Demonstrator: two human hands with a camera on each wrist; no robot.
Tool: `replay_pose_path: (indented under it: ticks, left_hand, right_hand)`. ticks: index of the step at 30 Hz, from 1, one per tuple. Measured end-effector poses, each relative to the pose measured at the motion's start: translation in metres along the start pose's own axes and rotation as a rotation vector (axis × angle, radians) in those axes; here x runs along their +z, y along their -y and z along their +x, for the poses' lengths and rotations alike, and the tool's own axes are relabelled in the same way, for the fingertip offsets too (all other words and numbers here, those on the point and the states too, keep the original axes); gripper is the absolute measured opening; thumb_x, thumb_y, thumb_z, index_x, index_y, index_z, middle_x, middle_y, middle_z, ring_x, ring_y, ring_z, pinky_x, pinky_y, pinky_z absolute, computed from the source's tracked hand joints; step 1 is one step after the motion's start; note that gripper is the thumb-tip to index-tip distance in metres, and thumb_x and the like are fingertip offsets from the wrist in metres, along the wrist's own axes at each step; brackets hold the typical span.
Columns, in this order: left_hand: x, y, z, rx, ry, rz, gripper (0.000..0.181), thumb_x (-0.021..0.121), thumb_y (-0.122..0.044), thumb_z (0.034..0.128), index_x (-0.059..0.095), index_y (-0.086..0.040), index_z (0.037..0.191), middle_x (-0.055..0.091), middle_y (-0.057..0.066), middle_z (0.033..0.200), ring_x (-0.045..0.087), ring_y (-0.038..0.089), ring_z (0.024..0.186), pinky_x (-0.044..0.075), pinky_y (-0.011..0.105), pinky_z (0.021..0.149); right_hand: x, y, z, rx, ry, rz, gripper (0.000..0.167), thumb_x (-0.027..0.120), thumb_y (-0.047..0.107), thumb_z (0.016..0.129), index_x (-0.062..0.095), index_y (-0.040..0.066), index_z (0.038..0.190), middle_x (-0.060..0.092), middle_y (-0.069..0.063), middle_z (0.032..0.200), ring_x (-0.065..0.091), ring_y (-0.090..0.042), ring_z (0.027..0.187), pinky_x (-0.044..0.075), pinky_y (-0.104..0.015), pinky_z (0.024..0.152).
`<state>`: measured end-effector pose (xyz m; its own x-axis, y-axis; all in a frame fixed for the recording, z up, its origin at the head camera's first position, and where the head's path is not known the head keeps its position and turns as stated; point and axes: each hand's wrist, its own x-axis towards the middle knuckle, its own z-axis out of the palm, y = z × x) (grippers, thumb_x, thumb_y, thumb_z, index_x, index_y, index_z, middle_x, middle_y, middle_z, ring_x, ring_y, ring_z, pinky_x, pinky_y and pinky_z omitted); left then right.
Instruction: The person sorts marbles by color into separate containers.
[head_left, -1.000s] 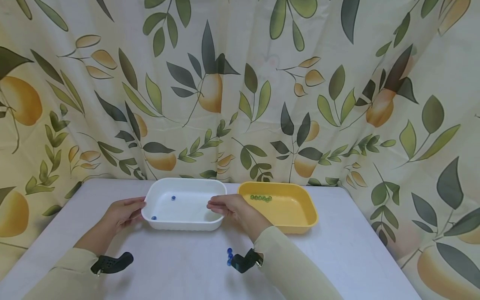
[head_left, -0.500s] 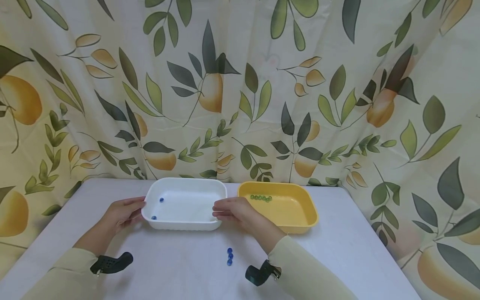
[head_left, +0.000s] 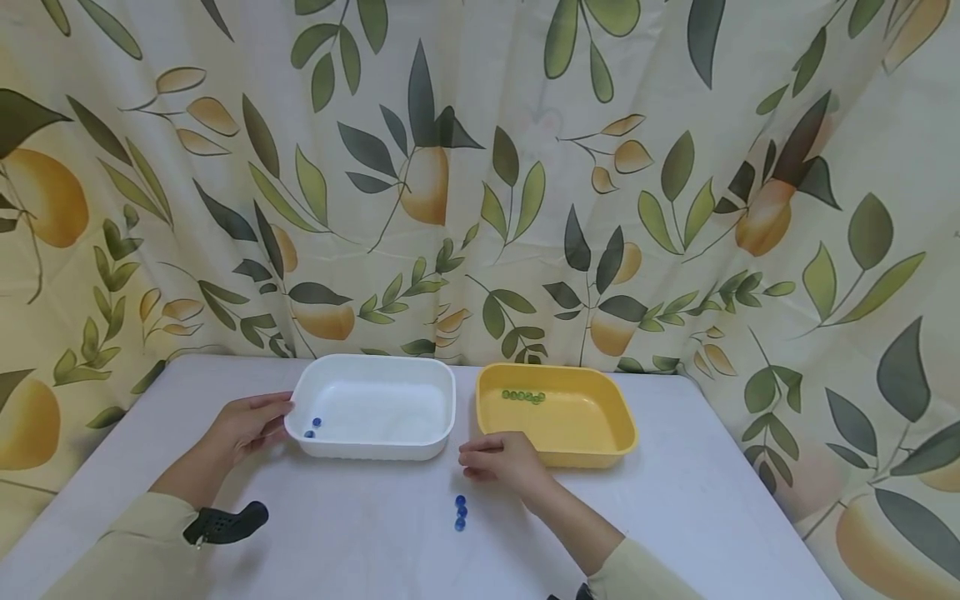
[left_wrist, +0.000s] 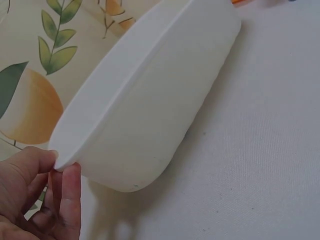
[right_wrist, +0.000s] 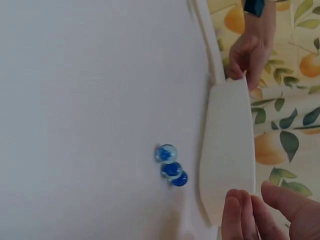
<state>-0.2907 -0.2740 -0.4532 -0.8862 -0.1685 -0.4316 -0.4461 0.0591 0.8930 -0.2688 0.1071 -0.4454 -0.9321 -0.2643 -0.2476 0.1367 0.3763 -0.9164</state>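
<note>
At the left end of the white plastic tray (head_left: 375, 451), my left hand (head_left: 242, 431) pinches the rim between thumb and fingers; the left wrist view shows this grip on the tray corner (left_wrist: 125, 145). Two blue marbles (head_left: 317, 422) lie inside near its left front corner. My right hand (head_left: 512, 467) is in the air in front of the yellow tray, holding nothing, fingers loosely bent with a gap to the thumb. Below it on the table, three blue glass marbles (head_left: 461, 512) touch in a short row, also visible in the right wrist view (right_wrist: 172, 170).
The yellow tray (head_left: 577, 457) stands right of the white one with a narrow gap between. Several green marbles (head_left: 523, 397) sit in a row at its back left. A white cloth covers the table (head_left: 360, 533); a fruit-print curtain (head_left: 510, 167) hangs behind.
My right hand has left the white tray's right end and come right and toward me. One blue marble in the tray has rolled left and forward to the other. My left hand stays put.
</note>
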Motion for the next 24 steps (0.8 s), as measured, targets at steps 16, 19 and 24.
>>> replay_pose_path:
  ticks: [16,19,24]
  left_hand:
    - [0.002,-0.002,-0.001,0.001,-0.023,0.034,0.058,0.066,-0.022,0.0955,0.044,0.002,0.144,0.072,-0.001,0.096,0.067,0.006,0.073,0.059,0.027,0.075]
    - [0.003,-0.001,-0.001,0.001,-0.027,0.036,0.058,0.066,-0.022,0.0954,0.045,0.002,0.144,0.072,-0.001,0.096,0.067,0.006,0.073,0.059,0.027,0.075]
    - [0.002,-0.001,0.0,0.001,-0.031,0.032,0.057,0.066,-0.022,0.0952,0.045,0.002,0.143,0.07,-0.008,0.088,0.066,0.005,0.072,0.059,0.027,0.074]
  right_hand:
    - [0.006,-0.04,-0.005,-0.051,0.003,-0.115,0.024,0.075,0.017,0.086,0.075,0.003,0.106,0.075,-0.005,0.093,0.065,-0.01,0.075,0.057,-0.028,0.068]
    - [0.007,-0.042,-0.005,-0.069,0.01,-0.123,0.023,0.075,0.016,0.086,0.076,0.003,0.105,0.075,-0.005,0.092,0.065,-0.01,0.074,0.057,-0.028,0.066]
    - [0.009,-0.045,-0.005,-0.068,0.022,-0.141,0.021,0.076,0.015,0.085,0.076,0.007,0.105,0.075,-0.003,0.094,0.064,-0.009,0.076,0.054,-0.026,0.066]
